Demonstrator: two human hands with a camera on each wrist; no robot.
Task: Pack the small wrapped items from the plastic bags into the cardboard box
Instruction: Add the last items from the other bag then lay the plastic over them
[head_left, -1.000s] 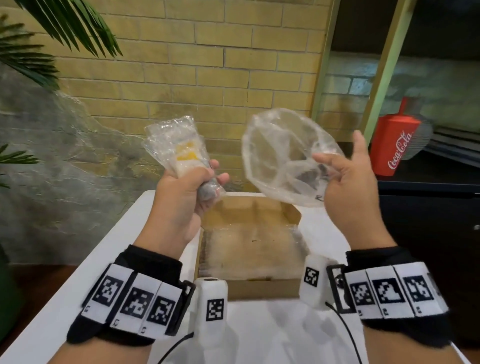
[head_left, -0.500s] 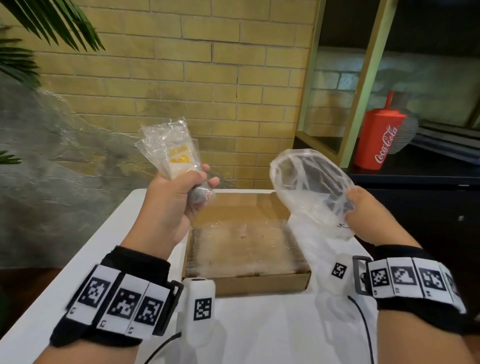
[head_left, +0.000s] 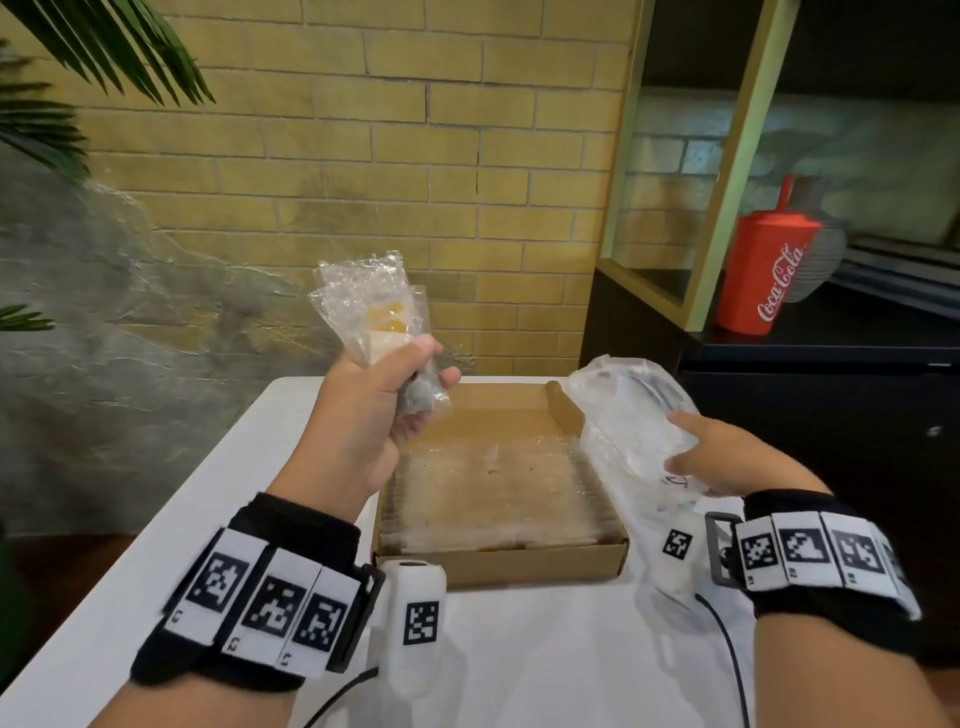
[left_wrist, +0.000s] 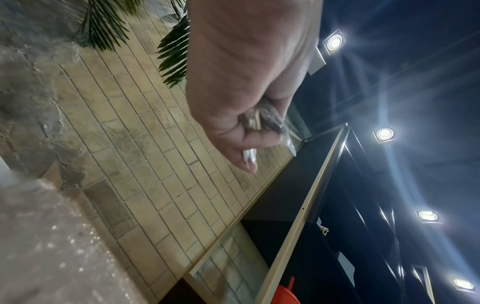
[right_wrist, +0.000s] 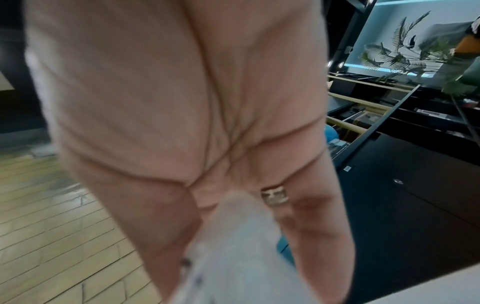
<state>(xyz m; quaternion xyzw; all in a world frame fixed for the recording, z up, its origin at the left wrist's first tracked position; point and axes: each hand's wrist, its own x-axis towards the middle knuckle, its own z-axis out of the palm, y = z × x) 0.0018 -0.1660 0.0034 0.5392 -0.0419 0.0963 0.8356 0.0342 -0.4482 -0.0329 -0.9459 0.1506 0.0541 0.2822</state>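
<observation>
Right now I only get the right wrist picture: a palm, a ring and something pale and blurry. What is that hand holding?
Observer: The head view shows the right hand holding a crumpled clear plastic bag, just right of an open cardboard box.
Operator: What is the other hand doing?
Observer: The left hand grips a bundle of small wrapped items, held up above the box's far left corner.
Operator: Is anything in the box?
Observer: Yes. Clear-wrapped packed items cover most of its floor, and only a strip at the far side is bare cardboard.
</observation>
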